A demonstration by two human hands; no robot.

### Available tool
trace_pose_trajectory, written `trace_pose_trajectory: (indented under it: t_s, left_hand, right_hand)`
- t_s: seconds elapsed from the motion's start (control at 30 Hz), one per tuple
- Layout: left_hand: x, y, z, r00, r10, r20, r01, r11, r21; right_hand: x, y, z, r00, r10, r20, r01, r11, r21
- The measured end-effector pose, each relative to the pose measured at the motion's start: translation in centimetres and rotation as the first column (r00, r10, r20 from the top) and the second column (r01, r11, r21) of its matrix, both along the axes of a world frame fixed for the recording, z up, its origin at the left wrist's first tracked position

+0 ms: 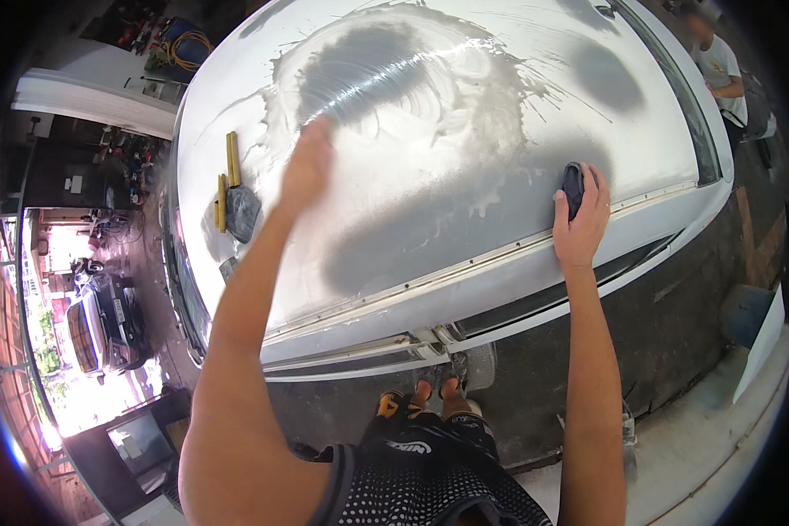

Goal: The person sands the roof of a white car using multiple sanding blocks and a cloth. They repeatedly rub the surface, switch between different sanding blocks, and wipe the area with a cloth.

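Right grip (580,219) around rounded black pad (573,191), over wet-streaked, grey-patched white roof (377,171).

Saw short white lettering (409,447) on the black top (451,482); couldn't read the small plate (119,310) on the dark car (103,333).

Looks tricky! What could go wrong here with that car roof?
The left hand is at a smeared patch that looks wet, so it might slip. The dark pad in the right hand is near the edge of the roof and could drop if released. The yellow sticks lie close enough to the left arm to get knocked.
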State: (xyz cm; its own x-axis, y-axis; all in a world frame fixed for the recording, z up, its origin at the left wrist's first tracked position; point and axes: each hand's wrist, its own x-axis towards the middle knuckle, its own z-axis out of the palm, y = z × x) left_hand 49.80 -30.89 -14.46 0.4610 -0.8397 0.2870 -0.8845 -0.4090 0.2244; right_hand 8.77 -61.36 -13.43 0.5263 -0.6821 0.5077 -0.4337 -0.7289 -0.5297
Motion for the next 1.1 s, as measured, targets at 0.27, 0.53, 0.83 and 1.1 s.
trace_pose_trajectory:
  t_s: [0.27,0.53,0.83,1.1]
  left_hand:
    - [-6.7,-2.8,-0.2,0.994,-0.060,-0.092,0.076,0.979,0.188]
    - [4.4,-4.6,1.5,0.938,0.344,-0.044,-0.344,0.939,0.001]
    - [9.2,-4.0,1.1,0.943,0.323,0.077,-0.329,0.940,0.095]
    - [-7.4,-25.4,0.6,0.980,-0.175,-0.093,0.181,0.982,0.057]
  right_hand:
    - [-1.9,-1.3,-0.9,0.996,-0.065,-0.066,0.063,0.998,-0.029]
    - [0.7,0.0,-0.7,1.000,0.022,-0.001,-0.022,1.000,0.013]
    - [0.6,0.3,-0.3,0.999,0.020,-0.025,-0.019,0.999,0.037]
    - [-0.8,-0.3,-0.7,0.998,-0.005,-0.062,0.006,1.000,0.020]
